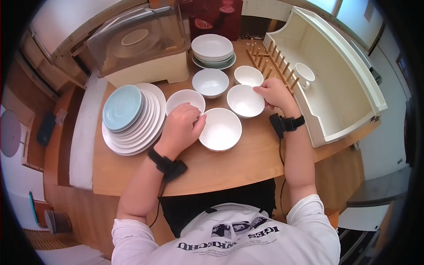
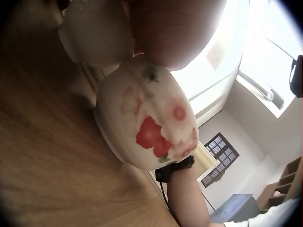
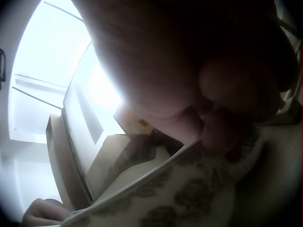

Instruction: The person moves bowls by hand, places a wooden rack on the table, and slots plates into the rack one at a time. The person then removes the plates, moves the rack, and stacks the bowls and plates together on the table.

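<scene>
The head view showed the right hand pinching the rim of the right bowl, which stood upright on the wooden surface just behind and right of the front bowl. The left hand lay with curled fingers over the near edge of the left bowl, its thumb beside the front bowl; whether that grip held a rim could not be told. The right bowl looked like glazed ceramic: stiff, probably light enough for one hand, slick on its curved wall, and apt to chip if knocked against its neighbours. The rim seemed the best hold, thumb and fingers on opposite faces, with a second hand under the wall for steadiness.
</scene>
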Demonstrator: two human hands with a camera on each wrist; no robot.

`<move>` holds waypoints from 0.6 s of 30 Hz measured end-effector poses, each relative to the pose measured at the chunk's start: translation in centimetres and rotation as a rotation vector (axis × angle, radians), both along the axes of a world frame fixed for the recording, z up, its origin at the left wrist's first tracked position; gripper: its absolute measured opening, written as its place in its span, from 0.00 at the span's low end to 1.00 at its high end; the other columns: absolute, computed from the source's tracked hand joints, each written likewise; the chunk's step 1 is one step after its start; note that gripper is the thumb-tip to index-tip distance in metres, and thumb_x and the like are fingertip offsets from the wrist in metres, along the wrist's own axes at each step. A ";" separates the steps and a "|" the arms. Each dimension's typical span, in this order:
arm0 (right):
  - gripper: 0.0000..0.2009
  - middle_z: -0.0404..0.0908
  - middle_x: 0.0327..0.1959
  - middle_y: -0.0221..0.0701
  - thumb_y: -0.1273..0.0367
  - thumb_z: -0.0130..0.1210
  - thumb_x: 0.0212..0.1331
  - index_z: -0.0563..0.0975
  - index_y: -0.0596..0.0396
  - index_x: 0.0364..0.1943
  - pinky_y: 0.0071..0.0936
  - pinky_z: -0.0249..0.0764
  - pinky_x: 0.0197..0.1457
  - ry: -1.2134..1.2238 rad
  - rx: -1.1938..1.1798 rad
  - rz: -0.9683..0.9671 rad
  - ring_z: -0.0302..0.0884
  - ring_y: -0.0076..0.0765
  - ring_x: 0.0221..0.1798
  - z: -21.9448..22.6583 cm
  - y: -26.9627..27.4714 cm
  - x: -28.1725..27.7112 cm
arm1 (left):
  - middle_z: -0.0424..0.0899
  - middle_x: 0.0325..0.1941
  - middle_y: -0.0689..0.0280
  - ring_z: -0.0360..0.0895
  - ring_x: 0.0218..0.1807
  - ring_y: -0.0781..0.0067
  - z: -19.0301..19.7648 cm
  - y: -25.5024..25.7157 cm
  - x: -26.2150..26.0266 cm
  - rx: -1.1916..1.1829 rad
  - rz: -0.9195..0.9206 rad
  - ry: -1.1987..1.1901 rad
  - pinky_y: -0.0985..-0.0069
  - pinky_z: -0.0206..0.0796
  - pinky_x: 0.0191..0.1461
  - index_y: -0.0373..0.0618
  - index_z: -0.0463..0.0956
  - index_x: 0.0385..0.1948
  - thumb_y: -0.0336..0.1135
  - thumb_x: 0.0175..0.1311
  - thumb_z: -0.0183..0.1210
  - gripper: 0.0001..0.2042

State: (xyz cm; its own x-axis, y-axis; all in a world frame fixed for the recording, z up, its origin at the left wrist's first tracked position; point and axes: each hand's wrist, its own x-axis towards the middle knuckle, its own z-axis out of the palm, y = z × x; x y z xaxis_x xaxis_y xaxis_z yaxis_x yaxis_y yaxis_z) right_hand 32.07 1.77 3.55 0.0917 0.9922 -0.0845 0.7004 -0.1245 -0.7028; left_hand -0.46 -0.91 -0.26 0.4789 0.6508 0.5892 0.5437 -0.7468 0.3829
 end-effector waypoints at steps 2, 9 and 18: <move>0.18 0.78 0.15 0.36 0.65 0.56 0.66 0.79 0.68 0.23 0.30 0.70 0.17 0.003 -0.021 0.006 0.74 0.29 0.13 0.0 0.0 -0.5 | 0.88 0.34 0.52 0.85 0.38 0.51 -0.2 -0.1 -0.1 0.004 0.001 -0.003 0.61 0.78 0.60 0.34 0.83 0.26 0.27 0.61 0.66 0.06; 0.16 0.78 0.16 0.33 0.66 0.53 0.67 0.79 0.65 0.25 0.29 0.70 0.17 0.002 -0.110 0.053 0.74 0.29 0.14 0.0 1.0 -0.3 | 0.86 0.30 0.53 0.83 0.34 0.51 -0.3 0.2 -0.1 -0.006 0.011 -0.001 0.61 0.75 0.40 0.34 0.83 0.26 0.27 0.61 0.65 0.06; 0.19 0.77 0.16 0.28 0.57 0.56 0.72 0.79 0.57 0.28 0.21 0.66 0.15 0.264 -0.112 0.015 0.75 0.25 0.14 -2.5 0.7 0.2 | 0.85 0.28 0.54 0.82 0.32 0.52 -0.7 0.4 -0.3 0.012 0.003 -0.002 0.61 0.73 0.37 0.35 0.83 0.26 0.28 0.62 0.65 0.07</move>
State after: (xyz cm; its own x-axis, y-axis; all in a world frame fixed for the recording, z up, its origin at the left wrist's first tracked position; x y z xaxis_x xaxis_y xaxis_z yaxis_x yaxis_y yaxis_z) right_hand 32.23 2.45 1.00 0.0373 0.9765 -0.2122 0.4978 -0.2023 -0.8434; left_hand -0.72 -0.49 -0.96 0.4761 0.6448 0.5980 0.5452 -0.7499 0.3746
